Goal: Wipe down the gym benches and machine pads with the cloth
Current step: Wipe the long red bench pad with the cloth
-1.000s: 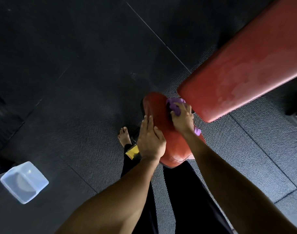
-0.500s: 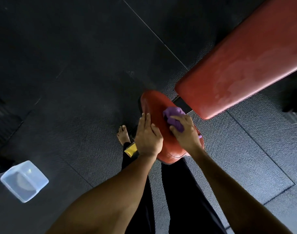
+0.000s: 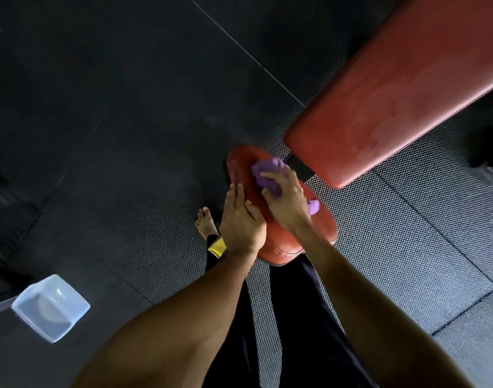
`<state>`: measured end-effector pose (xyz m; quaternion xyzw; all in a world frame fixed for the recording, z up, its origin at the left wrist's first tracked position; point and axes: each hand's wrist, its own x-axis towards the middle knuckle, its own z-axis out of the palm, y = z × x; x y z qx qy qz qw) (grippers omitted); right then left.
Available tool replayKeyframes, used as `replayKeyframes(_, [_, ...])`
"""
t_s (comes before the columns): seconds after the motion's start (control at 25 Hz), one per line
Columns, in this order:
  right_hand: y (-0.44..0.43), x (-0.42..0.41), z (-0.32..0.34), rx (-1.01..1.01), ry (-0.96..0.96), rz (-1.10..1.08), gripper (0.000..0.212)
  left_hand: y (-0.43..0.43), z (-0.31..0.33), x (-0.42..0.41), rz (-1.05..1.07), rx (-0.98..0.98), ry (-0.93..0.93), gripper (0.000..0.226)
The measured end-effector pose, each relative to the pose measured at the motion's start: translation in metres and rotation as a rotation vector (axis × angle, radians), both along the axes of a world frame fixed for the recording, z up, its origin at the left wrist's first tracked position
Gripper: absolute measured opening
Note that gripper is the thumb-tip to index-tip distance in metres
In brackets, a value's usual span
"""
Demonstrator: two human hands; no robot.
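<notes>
Across the whole view lies a black rubber floor (image 3: 113, 121) with a fine dotted texture and thin seams between its tiles. Above it at the upper right, a long red padded bench back (image 3: 394, 91) runs diagonally, and its vinyl shows pale, worn patches. Both bare forearms reach from the bottom edge forward over black trousers (image 3: 304, 317) to a small rounded red seat pad (image 3: 322, 224), which sits just beside the lower end of the long pad. At the lower left stands a translucent plastic box (image 3: 52, 306), well apart from the bench. The left hand (image 3: 241, 222) lies flat on the left side of the seat pad, fingers straight and together, thumb spread onto the top; it grips nothing. The right hand (image 3: 287, 203) has its fingers curled over a crumpled purple cloth (image 3: 267, 170) and presses it on the far part of the seat pad; one end of the cloth sticks out beside the wrist. A bare foot (image 3: 204, 223) rests on the floor left of the seat, and a yellow band (image 3: 218, 247) is at the left wrist.
</notes>
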<state>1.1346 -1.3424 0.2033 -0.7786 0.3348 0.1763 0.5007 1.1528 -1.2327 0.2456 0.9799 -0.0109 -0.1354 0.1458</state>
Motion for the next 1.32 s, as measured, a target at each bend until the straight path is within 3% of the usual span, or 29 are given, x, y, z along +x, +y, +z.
replayKeyframes(0.16, [-0.014,-0.059,0.012,-0.113,-0.056,0.036,0.039,0.002,-0.005,-0.002,0.033,-0.036,0.039,0.045])
replayKeyframes(0.28, [-0.037,-0.052,-0.024,-0.211,0.153,-0.008,0.042,0.003,-0.006,-0.002,0.06,-0.046,0.146,0.053])
replayKeyframes(0.4, [-0.047,-0.015,-0.052,-0.151,0.293,-0.186,0.046,0.001,-0.003,-0.003,0.072,-0.055,0.181,0.056])
replayKeyframes(0.48, [-0.036,0.01,-0.042,-0.126,0.249,-0.145,0.043,0.001,0.001,-0.002,0.076,-0.037,0.186,0.052])
replayKeyframes(0.56, [-0.009,0.017,-0.003,-0.116,0.077,-0.057,0.034,0.001,0.001,-0.002,0.086,-0.025,0.202,0.047])
replayKeyframes(0.72, [0.028,-0.044,0.058,-0.153,-0.212,0.006,0.018,0.007,-0.004,-0.003,0.028,-0.11,0.222,0.054])
replayKeyframes(0.92, [-0.009,-0.054,0.019,-0.271,-0.034,-0.036,0.029,-0.001,0.001,-0.001,0.108,-0.123,0.201,0.058])
replayKeyframes(1.04, [-0.014,-0.014,-0.003,-0.16,-0.014,-0.125,0.037,0.002,-0.002,-0.002,0.08,-0.118,0.217,0.059])
replayKeyframes(1.12, [-0.012,0.002,-0.001,-0.087,0.009,-0.138,0.03,0.002,-0.005,-0.001,0.094,-0.119,0.213,0.059])
replayKeyframes(1.32, [0.005,-0.069,0.039,-0.078,-0.144,-0.086,0.029,0.006,-0.004,-0.003,0.083,-0.151,0.225,0.06])
